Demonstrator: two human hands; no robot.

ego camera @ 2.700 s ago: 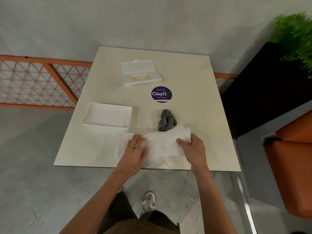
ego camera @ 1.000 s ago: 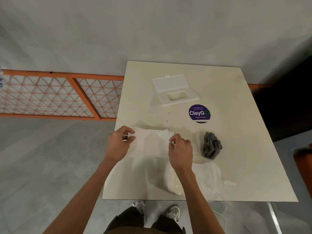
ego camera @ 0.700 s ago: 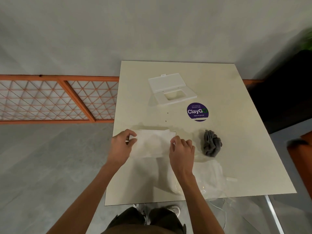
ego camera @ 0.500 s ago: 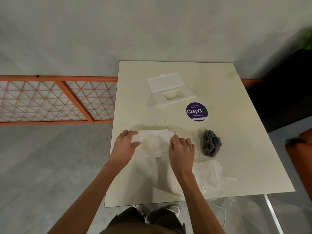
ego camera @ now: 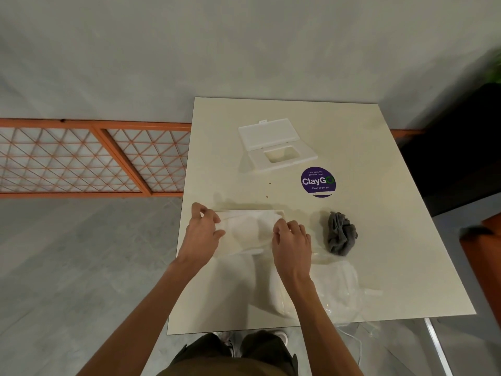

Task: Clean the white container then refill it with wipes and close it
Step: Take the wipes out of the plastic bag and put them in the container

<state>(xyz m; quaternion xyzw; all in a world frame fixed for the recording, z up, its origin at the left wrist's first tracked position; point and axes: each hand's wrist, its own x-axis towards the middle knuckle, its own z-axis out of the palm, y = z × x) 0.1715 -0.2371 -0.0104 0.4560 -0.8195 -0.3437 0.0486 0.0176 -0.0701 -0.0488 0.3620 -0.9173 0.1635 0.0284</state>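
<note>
Stack of white folded wipes [ego camera: 248,226] lay crosswise, apparently seated in the shallow white plastic container [ego camera: 280,212]. The left hand [ego camera: 202,232] pinched its left end, the right hand [ego camera: 291,240] its right, fingers curled. The white windowed lid [ego camera: 276,147] lay beyond.

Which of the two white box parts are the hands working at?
The near tray, holding wipes; the windowed lid lies untouched farther back.

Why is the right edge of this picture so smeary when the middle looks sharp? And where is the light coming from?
Head view: the middle is sharp, and the ClayGo sticker reads clearly; the plant at the right edge is smeared, likely from motion or the wide lens. Head view: soft shadows lie left of the lid and the grey cloth, so diffuse light probably comes from the right.
</note>
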